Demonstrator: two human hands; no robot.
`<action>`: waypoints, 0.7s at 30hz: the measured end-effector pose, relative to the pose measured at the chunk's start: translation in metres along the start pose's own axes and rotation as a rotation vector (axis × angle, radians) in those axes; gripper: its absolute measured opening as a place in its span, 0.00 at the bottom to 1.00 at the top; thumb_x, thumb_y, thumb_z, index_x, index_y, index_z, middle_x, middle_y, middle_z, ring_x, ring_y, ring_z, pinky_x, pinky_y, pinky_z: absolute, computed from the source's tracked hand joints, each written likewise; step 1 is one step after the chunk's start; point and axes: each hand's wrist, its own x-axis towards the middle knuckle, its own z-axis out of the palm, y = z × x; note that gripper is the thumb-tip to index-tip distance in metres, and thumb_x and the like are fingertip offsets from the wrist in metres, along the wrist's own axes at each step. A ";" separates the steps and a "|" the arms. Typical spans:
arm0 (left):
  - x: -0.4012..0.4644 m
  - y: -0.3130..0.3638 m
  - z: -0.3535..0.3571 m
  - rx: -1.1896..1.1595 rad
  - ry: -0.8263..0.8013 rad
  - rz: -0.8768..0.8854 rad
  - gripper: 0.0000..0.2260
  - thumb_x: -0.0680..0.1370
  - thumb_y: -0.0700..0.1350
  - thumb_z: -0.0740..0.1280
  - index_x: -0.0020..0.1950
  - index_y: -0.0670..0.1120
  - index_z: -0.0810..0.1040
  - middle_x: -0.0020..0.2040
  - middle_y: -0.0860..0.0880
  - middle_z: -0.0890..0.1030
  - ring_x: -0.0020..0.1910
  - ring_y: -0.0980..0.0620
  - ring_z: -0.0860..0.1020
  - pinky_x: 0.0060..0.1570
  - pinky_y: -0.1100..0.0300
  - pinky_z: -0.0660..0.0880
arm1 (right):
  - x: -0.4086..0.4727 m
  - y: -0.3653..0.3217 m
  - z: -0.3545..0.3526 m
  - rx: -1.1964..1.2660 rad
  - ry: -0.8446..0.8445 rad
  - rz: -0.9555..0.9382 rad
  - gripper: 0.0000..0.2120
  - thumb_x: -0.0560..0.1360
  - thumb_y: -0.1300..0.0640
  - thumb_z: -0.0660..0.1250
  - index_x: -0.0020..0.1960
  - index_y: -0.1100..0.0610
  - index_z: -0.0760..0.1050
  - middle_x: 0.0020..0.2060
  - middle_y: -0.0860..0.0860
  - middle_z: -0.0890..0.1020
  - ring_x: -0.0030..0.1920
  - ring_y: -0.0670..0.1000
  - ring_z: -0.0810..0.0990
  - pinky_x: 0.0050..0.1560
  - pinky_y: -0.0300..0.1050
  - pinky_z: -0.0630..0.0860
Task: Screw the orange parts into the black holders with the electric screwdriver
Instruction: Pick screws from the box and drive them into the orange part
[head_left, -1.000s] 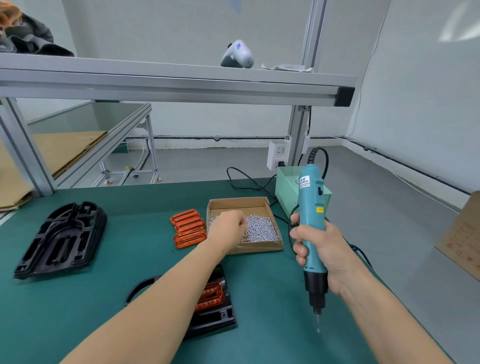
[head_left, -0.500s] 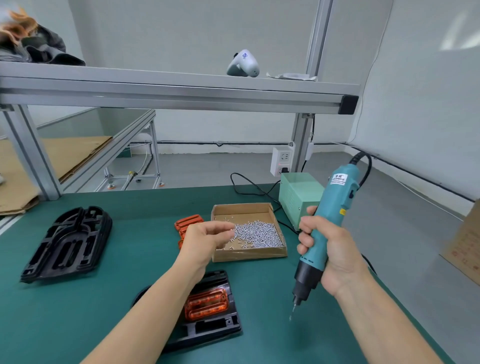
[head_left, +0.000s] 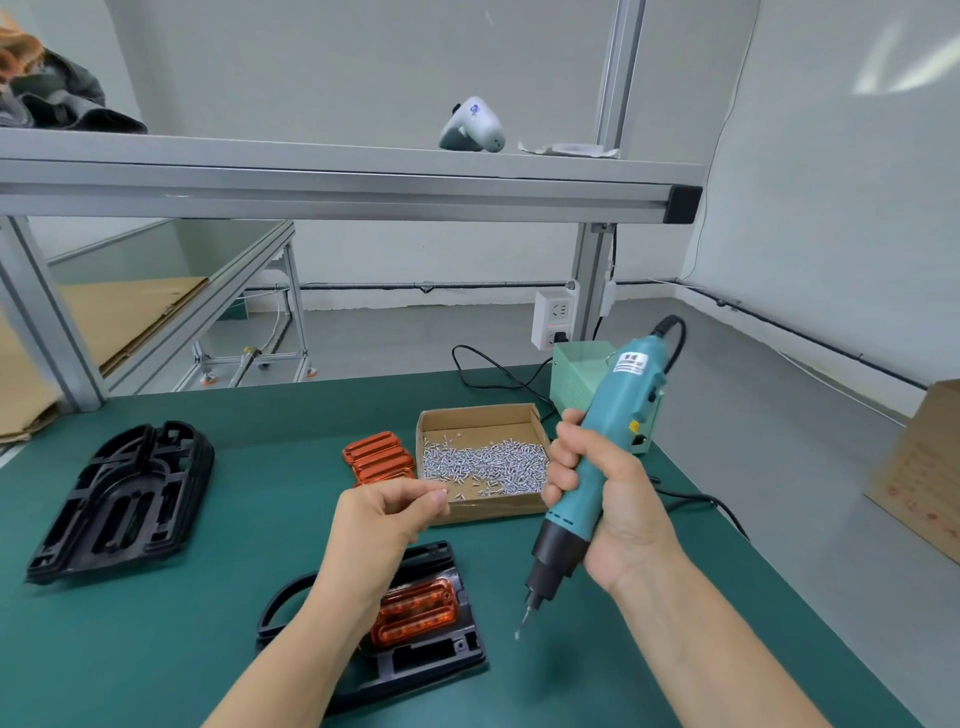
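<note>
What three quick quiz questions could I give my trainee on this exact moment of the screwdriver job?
1. True or false: the right hand grips the electric screwdriver with its bit pointing down toward the mat.
2. Where do the loose screws lie? A) in the cardboard box B) on the upper shelf C) inside the spare black holder
3. Fill in: an orange part already sits in the black holder just below the ____ hand.

Key: 1 true; 2 A; 3 left. The left hand's fingertips are pinched together; a screw glints at them, too small to be sure of.
</note>
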 end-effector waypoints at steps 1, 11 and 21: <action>-0.004 -0.001 -0.001 -0.003 -0.001 0.001 0.07 0.73 0.40 0.72 0.35 0.46 0.84 0.38 0.51 0.85 0.35 0.62 0.77 0.37 0.67 0.72 | 0.000 -0.001 0.002 0.035 -0.001 -0.041 0.11 0.64 0.60 0.71 0.45 0.52 0.74 0.28 0.47 0.70 0.24 0.44 0.68 0.26 0.37 0.70; -0.049 -0.009 -0.011 -0.167 -0.053 -0.032 0.08 0.73 0.36 0.71 0.39 0.48 0.86 0.37 0.47 0.84 0.33 0.59 0.79 0.34 0.70 0.74 | -0.008 -0.011 0.016 0.204 -0.037 -0.240 0.08 0.69 0.61 0.68 0.39 0.50 0.72 0.27 0.45 0.69 0.25 0.43 0.68 0.29 0.36 0.71; -0.060 -0.013 -0.012 -0.230 -0.084 0.022 0.08 0.73 0.35 0.70 0.40 0.46 0.85 0.32 0.47 0.81 0.31 0.56 0.73 0.36 0.67 0.73 | -0.016 0.003 0.041 0.211 -0.071 -0.321 0.08 0.69 0.61 0.63 0.37 0.49 0.71 0.25 0.45 0.66 0.23 0.44 0.64 0.27 0.36 0.67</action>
